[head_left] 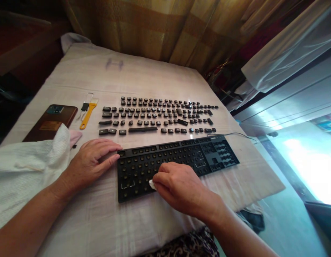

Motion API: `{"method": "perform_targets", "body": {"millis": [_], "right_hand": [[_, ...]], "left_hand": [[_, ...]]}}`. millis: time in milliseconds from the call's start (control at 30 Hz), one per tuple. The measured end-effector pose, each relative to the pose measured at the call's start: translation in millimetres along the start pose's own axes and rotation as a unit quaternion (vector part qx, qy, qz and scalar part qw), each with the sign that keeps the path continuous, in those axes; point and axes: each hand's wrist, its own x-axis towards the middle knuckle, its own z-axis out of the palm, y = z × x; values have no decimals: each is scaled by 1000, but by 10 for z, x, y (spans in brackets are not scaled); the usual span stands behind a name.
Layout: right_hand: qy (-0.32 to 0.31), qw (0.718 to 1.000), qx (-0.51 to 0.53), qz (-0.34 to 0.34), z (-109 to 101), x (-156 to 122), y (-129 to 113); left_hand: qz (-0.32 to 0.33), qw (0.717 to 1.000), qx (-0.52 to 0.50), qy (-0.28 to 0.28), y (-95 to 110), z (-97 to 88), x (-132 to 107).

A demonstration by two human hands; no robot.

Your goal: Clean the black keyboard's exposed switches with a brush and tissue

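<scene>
A black keyboard (181, 153) with its keycaps taken off lies across the cloth-covered table. My left hand (91, 162) rests flat against the keyboard's left end, fingers stretched out and touching its edge. My right hand (178, 187) is closed over a small white wipe (151, 185) and presses it on the keyboard's lower left part. The removed black keycaps (157, 116) lie in several rows just beyond the keyboard, with the long spacebar (143, 129) in the nearest row.
A brown phone (53, 121) lies at the left, beside a yellow-handled brush (87, 114) and a wire keycap puller (86, 101). A white towel (26, 167) covers the near left. The keyboard's cable (237, 135) runs off right, where the table edge (261, 167) drops away.
</scene>
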Motion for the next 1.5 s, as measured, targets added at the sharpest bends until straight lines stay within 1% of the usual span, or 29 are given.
{"method": "perform_targets", "body": {"millis": [100,267,500,667,867,1000,1100,1200,1267,1300,1367,1400,1433,1467,1500], "right_hand": [[-7,1000,-5,17,-31,-50,100],[2,999,-3,45,-52,-165,274],[7,992,5,124,-79,-319,513],[14,988,-5,154,-108,-434,688],[12,976,-25,214,-140,-574,847],[17,972,-30,231,-131,-632,926],[25,972,-24,232,-122,-655,982],[37,969,-13,244,-137,-705,1070],[56,965,25,254,-163,-768,1143],[70,963,61,255,-177,-805,1178],[108,948,174,244,-196,-882,1233],[129,930,250,236,-197,-914,1252],[150,902,335,227,-190,-939,1264],[169,863,423,219,-175,-954,1271],[182,813,510,215,-154,-960,1273]], "left_hand": [[0,1000,2,1,-11,10,-3],[6,1000,3,4,-21,15,-2],[4,1000,12,3,0,-15,20],[8,1000,14,14,-18,-13,27],[32,999,14,25,-77,3,23],[45,998,27,41,-104,6,4],[50,997,32,48,-107,2,9],[39,998,32,45,-98,-15,26],[21,999,34,37,-95,-27,31],[7,999,36,30,-99,-31,29],[-22,999,36,15,-126,-25,11],[-37,999,33,12,-154,-13,-5],[-47,998,28,9,-192,4,-24],[-56,998,24,20,-240,27,-45],[-57,998,21,24,-296,52,-65]]}}
